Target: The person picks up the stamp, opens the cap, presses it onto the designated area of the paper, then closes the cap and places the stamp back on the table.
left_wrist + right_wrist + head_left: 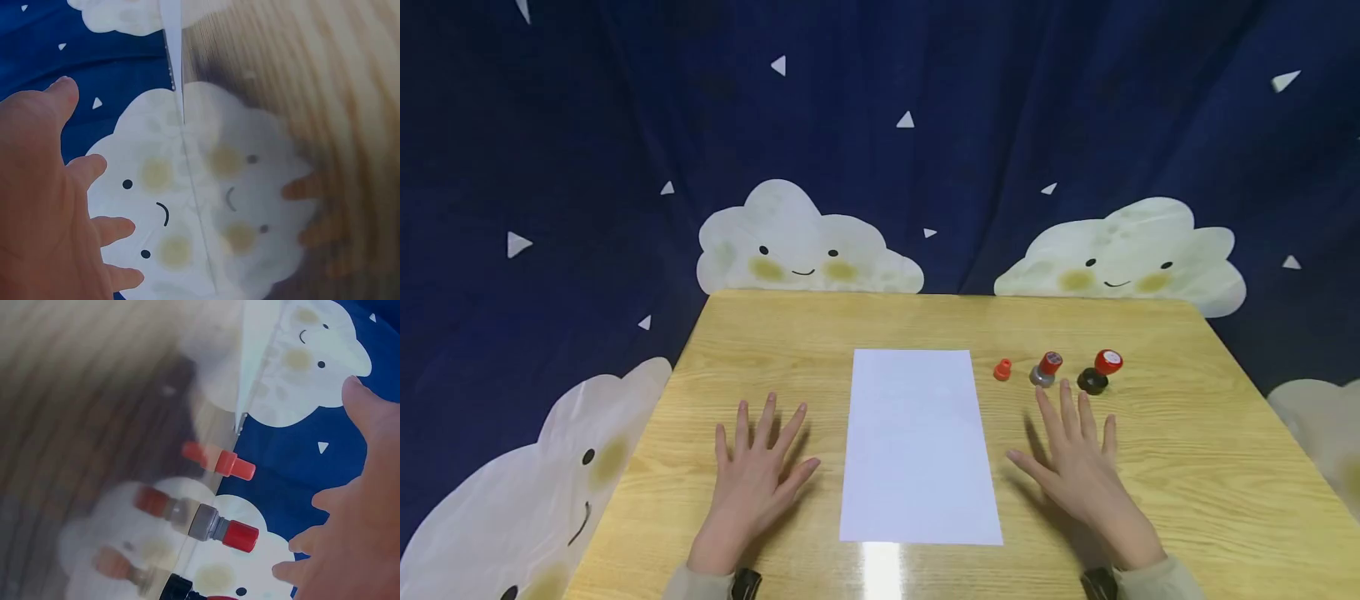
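A blank white sheet of paper (919, 450) lies upright between the two hands. My left hand (751, 479), palm down with fingers spread, hovers over the table left of the paper; its fingers (100, 231) hold nothing. To the right of the paper, my right hand (1078, 471) is spread the same way and also holds nothing. Just beyond its fingertips stand three stamps in a row: a small red stamp (1002, 370), a grey stamp with a red top (206, 523), and a black stamp with a round red top (1093, 381).
The light wooden table (1165, 367) has a glossy surface that mirrors the stamps and the backdrop. Behind it hangs a dark blue curtain (850, 125) printed with white triangles and smiling clouds (808, 242).
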### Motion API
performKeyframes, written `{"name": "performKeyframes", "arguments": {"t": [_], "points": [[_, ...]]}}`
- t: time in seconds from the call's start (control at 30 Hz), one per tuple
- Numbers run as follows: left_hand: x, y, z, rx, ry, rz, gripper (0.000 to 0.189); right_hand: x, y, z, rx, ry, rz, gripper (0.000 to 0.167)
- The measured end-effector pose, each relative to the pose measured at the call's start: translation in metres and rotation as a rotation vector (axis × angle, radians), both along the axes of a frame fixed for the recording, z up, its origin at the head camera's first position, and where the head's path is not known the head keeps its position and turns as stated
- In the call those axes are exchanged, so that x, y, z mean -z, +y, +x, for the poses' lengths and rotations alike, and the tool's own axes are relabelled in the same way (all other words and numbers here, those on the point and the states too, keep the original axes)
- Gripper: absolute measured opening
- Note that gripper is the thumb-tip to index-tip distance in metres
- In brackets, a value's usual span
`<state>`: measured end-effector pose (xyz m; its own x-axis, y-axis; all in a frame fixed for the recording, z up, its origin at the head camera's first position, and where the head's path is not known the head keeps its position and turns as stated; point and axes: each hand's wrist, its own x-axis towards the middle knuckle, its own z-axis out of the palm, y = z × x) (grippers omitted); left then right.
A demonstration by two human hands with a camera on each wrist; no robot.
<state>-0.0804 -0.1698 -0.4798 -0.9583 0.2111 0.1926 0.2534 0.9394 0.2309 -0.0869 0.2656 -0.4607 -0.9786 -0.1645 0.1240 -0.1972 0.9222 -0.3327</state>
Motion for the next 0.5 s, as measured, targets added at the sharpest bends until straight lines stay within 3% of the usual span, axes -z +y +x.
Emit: {"name": "performKeyframes", "arguments": {"t": [0.17, 0.33, 0.4, 0.5], "points": [[0.000, -0.002, 0.002, 0.001, 0.011, -0.007, 0.074, -0.001, -0.005, -0.012, -0.026, 0.032, -0.084, 0.099], [0.001, -0.002, 0.000, 0.013, 0.026, 0.015, 0.076, -0.005, -0.010, -0.026, -0.026, 0.119, -0.150, 0.089], [0.000, -0.001, -0.002, 0.027, 0.016, 0.071, 0.076, -0.009, -0.013, -0.033, -0.025, 0.150, -0.161, 0.083], [-0.004, 0.003, -0.006, 0.063, -0.023, 0.226, 0.076, -0.015, -0.018, -0.044, -0.021, 0.168, -0.182, 0.077]]}}
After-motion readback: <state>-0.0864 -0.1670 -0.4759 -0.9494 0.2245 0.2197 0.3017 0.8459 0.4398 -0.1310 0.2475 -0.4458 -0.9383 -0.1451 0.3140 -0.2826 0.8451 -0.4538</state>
